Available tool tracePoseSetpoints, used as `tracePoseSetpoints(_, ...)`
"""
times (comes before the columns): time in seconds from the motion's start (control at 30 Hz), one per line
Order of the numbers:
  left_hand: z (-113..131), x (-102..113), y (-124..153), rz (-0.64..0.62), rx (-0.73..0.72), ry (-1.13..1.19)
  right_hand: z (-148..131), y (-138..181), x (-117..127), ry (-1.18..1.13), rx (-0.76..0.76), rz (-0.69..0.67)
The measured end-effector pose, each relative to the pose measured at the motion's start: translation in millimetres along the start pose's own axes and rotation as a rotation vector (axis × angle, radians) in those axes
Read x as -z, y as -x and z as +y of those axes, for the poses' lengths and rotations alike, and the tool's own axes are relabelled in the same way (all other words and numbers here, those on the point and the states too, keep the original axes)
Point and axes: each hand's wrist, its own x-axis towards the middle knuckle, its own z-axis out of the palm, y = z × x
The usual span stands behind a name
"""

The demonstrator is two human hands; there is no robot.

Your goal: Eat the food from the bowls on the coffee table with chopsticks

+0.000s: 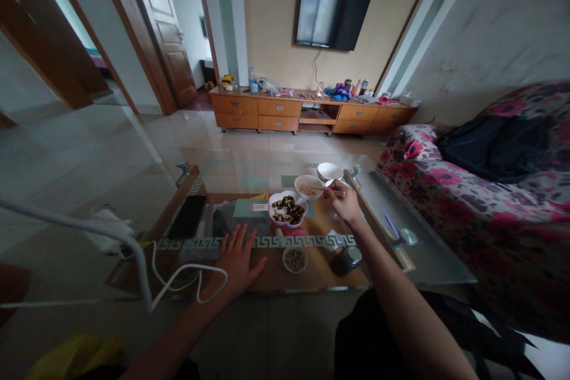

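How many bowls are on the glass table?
4: a flower-shaped bowl of dark bits mid-table, a round bowl by the right hand, an empty bowl behind it, a small bowl nearest. Others may be hidden.

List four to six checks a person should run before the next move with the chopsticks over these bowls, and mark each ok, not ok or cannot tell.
1. Right hand grips chopsticks: ok.
2. Chopstick tips reach the round white bowl: ok.
3. Anything pinched between the tips: cannot tell.
4. Left hand rests flat on the glass table, empty: ok.
5. Flower-shaped bowl holds mixed pieces: ok.
6. Small dish stands clear of both hands: ok.
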Motion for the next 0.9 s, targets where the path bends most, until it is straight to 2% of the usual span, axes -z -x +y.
tracePoseSetpoints(0.07,0.0,1.2,-0.2,-0.009,0.004,-0.006,2.6,-0.7,0.9,-0.044,-0.026,0.012)
tracePoseSetpoints(0.13,-0.1,2.4,-0.2,-0.016,0.005,-0.01,0.9,1.3,-0.7,-0.145,-0.041,-0.034)
tracePoseSetpoints(0.3,-0.4,3.4,-0.3,-0.026,0.004,-0.005,-10.4,10.6,-8.3,-0.295,-0.065,-0.374)
tracePoseSetpoints(0.37,-0.5,3.2,-0.6,-0.024,0.007,-0.002,-12.5,12.5,-10.5,-0.283,-0.058,-0.441)
tracePoseSetpoints(0.9,0.2,3.6,-0.2,0.0,-0.004,0.02,-10.7,12.8,-12.0,-0.229,-0.061,-0.506)
